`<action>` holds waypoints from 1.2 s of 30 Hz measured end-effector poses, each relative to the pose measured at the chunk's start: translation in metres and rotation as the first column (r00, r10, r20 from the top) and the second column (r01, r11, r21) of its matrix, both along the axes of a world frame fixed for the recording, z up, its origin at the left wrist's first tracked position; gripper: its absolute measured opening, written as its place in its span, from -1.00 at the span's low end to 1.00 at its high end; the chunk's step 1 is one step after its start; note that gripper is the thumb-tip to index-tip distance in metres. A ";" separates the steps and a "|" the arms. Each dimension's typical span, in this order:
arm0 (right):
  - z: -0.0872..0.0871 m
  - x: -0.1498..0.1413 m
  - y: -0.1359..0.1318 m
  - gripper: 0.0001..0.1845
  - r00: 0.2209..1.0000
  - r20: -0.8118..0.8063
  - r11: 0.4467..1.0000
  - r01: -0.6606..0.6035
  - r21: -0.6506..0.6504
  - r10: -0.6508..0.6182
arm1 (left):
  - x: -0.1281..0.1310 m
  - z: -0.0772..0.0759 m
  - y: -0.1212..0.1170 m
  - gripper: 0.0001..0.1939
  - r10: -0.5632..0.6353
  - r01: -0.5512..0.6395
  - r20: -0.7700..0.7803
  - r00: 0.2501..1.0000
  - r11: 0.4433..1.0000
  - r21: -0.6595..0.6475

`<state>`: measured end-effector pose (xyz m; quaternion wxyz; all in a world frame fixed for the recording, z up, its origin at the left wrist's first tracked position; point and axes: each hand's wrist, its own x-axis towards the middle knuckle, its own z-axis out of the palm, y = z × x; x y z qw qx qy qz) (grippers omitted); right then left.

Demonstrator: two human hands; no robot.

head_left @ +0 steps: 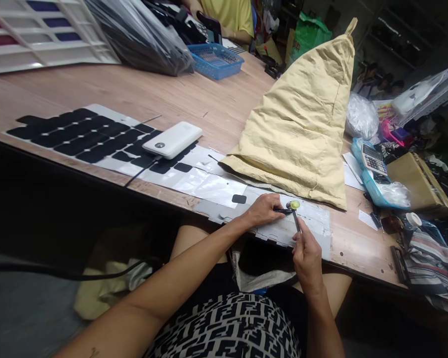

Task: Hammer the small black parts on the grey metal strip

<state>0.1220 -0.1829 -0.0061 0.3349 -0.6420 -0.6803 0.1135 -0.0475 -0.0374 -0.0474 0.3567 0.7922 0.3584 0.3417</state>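
My right hand (306, 248) is wrapped round the metal handle of a small hammer (294, 205), whose yellow-green head points away from me. My left hand (264, 210) is closed in a pinch on a thin black piece (283, 211); its exact kind is too small to tell. The hammer head is right beside the tip of that piece. Both hands are over a grey-white board (309, 229) at the table's near edge. A small black rounded patch (239, 199) lies on a clear film left of my left hand.
A large beige cloth bag (294, 129) stands just beyond my hands. To the left, a white power bank (173, 139) with a cable sits on sheets of black patches (85, 132). Farther back are a blue basket (218, 62) and a person in yellow (227, 17). A calculator (374, 160) lies right.
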 end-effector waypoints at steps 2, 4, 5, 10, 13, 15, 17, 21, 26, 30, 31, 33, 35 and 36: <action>-0.001 -0.003 -0.001 -0.47 1.000 0.003 1.000 -0.010 -0.005 0.010 | 0.000 0.001 0.000 -0.90 0.011 -0.011 0.000 1.000 1.000 -0.018; -0.004 -0.005 -0.002 -0.47 1.000 0.020 1.000 -0.018 -0.025 0.019 | 0.000 0.002 -0.001 -0.86 0.018 -0.018 -0.008 1.000 1.000 -0.024; -0.005 -0.005 -0.003 -0.47 0.999 0.031 0.999 -0.018 -0.039 0.020 | 0.000 0.003 -0.001 -0.85 0.021 -0.021 -0.010 1.000 0.999 -0.025; -0.005 -0.001 -0.005 -0.47 1.000 0.030 1.000 0.000 -0.015 0.000 | 0.000 0.004 -0.002 -0.91 0.028 -0.028 -0.007 1.000 0.999 -0.038; -0.003 -0.001 -0.006 -0.46 0.999 0.034 1.000 -0.004 0.018 0.004 | 0.000 0.003 -0.002 -0.94 0.034 -0.034 0.001 0.999 0.998 -0.048; -0.003 -0.002 -0.006 -0.46 0.998 0.055 1.000 -0.013 -0.005 0.013 | 0.001 0.002 -0.001 -0.91 0.035 -0.035 0.000 0.999 0.998 -0.050; -0.005 -0.003 -0.006 -0.45 0.997 0.073 0.999 -0.020 -0.034 0.022 | 0.001 0.001 -0.001 -0.89 0.030 -0.031 -0.003 1.000 0.998 -0.047; -0.006 0.000 -0.005 -0.45 0.998 0.061 1.000 -0.005 -0.019 0.006 | 0.001 -0.001 0.000 -0.92 0.025 -0.025 0.005 1.000 0.999 -0.046; -0.007 0.005 -0.005 -0.46 0.998 0.053 0.999 0.033 0.014 -0.033 | 0.000 -0.003 0.000 -0.91 0.018 -0.017 0.021 1.000 0.999 -0.045; -0.008 0.007 -0.003 -0.48 0.999 0.032 0.999 0.036 -0.021 -0.036 | -0.001 -0.002 0.001 -0.91 0.017 -0.017 0.005 1.000 0.998 -0.060; -0.008 0.008 -0.002 -0.48 0.999 0.018 0.999 0.042 -0.014 -0.042 | -0.001 -0.002 0.001 -0.92 0.014 -0.014 0.003 1.000 0.998 -0.061; -0.006 0.016 0.001 -0.50 0.997 -0.003 0.997 0.071 0.014 -0.071 | 0.000 -0.001 0.001 -0.92 0.011 -0.011 0.004 1.000 0.998 -0.058; -0.005 0.028 0.007 -0.50 0.991 0.009 0.990 0.134 0.049 -0.135 | 0.000 -0.002 0.000 -0.92 0.013 -0.013 0.007 1.000 0.999 -0.049; -0.004 0.035 0.010 -0.50 0.982 0.034 0.981 0.182 0.069 -0.185 | 0.000 -0.002 -0.001 -0.91 0.016 -0.016 0.009 1.000 0.999 -0.045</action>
